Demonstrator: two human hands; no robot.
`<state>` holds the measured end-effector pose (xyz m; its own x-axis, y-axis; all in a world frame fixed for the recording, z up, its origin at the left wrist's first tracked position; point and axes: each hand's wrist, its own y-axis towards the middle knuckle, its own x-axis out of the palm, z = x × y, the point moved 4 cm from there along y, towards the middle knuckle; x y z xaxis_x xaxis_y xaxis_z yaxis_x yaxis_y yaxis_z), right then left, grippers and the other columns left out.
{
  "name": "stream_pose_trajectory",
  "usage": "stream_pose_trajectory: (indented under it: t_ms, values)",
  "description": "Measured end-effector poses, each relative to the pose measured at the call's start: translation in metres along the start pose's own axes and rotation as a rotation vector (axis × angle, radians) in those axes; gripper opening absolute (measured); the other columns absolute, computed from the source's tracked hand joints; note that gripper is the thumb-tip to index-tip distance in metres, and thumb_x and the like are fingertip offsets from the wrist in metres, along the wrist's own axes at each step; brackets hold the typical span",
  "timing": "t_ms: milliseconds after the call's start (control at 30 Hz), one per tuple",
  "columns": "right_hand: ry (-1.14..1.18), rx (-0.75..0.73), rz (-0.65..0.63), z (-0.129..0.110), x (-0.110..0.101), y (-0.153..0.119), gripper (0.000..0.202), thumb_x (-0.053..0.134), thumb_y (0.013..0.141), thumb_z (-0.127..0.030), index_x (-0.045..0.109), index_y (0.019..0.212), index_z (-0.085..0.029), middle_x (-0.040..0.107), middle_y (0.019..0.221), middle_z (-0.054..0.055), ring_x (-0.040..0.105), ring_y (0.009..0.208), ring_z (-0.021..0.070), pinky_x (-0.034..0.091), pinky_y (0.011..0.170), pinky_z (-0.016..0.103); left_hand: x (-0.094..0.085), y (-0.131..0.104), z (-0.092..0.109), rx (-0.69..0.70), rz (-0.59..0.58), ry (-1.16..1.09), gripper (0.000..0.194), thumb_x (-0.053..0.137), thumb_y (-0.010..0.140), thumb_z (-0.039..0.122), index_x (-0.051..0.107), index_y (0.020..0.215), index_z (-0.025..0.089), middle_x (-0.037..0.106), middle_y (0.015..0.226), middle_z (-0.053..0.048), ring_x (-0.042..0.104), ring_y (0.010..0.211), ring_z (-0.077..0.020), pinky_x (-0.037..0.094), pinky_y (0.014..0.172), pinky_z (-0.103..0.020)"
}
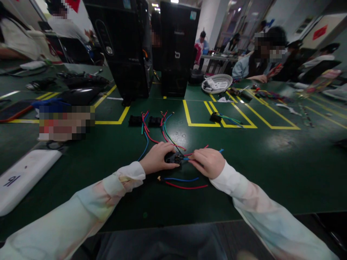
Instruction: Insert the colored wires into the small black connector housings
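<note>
My left hand point(158, 157) grips a small black plug-like connector point(173, 157) between thumb and fingers, just above the green table. Close beside it on the right, my right hand point(207, 161) pinches blue and red wires point(187, 158) that run into the connector's right end. Below my hands lie a loose blue wire point(181, 179) and a loose red wire point(187, 186), with a small brass-coloured terminal point(159, 178) at their left. Beyond my left hand sit two black connectors, one on the left point(135, 120) and one on the right point(155, 121), with red, blue and green wires.
Two black computer towers, left point(121, 54) and right point(177, 50), stand at the back. A white basket point(217, 83) and another wired black connector point(215, 117) lie to the right. A white power strip point(27, 177) is at left. People sit at surrounding tables.
</note>
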<state>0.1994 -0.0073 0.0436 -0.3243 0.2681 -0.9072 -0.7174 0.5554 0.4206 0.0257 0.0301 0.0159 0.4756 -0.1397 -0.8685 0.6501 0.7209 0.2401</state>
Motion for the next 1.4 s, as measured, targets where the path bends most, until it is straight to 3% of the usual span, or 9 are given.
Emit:
stream_pose_trajectory:
  t_ms: [167,567,800,933,1133,1400]
  values:
    - [-0.022,0.042,-0.049,0.005,0.005,0.005,0.029,0.036,0.091,-0.031,0.054,0.072,-0.017,0.058,0.069,0.004,0.049,0.065,0.0134,0.032,0.061,0.025,0.000,0.000,-0.001,0.035,-0.053,-0.024,0.038,0.064,0.068,0.050,0.052,0.088,0.020,0.055,0.092,-0.002,0.048,0.086,-0.0203,0.037,0.074,-0.031]
    - [0.156,0.041,-0.103,0.004,0.014,-0.004,0.019,0.042,0.087,-0.030,0.050,0.075,-0.018,0.056,0.060,0.000,0.050,0.054,0.0114,0.031,0.054,0.023,0.000,-0.001,0.001,-0.021,-0.011,0.004,0.038,0.065,0.067,0.049,0.051,0.087,0.019,0.055,0.092,-0.002,0.048,0.084,-0.0203,0.037,0.073,-0.031]
    - [0.223,0.141,-0.097,0.014,0.023,0.001,0.021,0.040,0.090,-0.031,0.050,0.075,-0.018,0.060,0.073,0.004,0.057,0.069,0.0133,0.036,0.059,0.021,0.001,-0.001,0.000,0.015,-0.034,0.012,0.039,0.063,0.068,0.051,0.051,0.088,0.020,0.054,0.092,-0.002,0.048,0.085,-0.0202,0.037,0.073,-0.031]
    - [0.217,0.170,-0.072,0.014,0.022,0.001,0.020,0.042,0.089,-0.031,0.050,0.076,-0.018,0.060,0.072,0.003,0.057,0.067,0.0131,0.037,0.058,0.021,0.001,0.000,0.000,0.010,-0.005,0.034,0.039,0.064,0.068,0.050,0.050,0.087,0.019,0.054,0.092,-0.003,0.048,0.084,-0.0201,0.037,0.073,-0.031]
    - [0.164,0.070,-0.048,0.007,0.017,0.000,0.022,0.042,0.087,-0.030,0.050,0.070,-0.018,0.053,0.057,0.000,0.050,0.054,0.0114,0.034,0.054,0.022,0.001,-0.001,0.002,-0.010,0.006,0.013,0.039,0.064,0.069,0.046,0.051,0.095,0.020,0.056,0.096,-0.002,0.049,0.087,-0.0203,0.037,0.077,-0.032]
    - [0.161,0.121,-0.016,0.013,0.019,0.005,0.023,0.043,0.088,-0.033,0.051,0.073,-0.018,0.057,0.067,0.004,0.052,0.064,0.0139,0.036,0.059,0.023,0.001,0.000,0.002,0.031,-0.019,0.004,0.037,0.062,0.071,0.049,0.056,0.095,0.022,0.055,0.099,-0.003,0.049,0.090,-0.0212,0.036,0.078,-0.033]
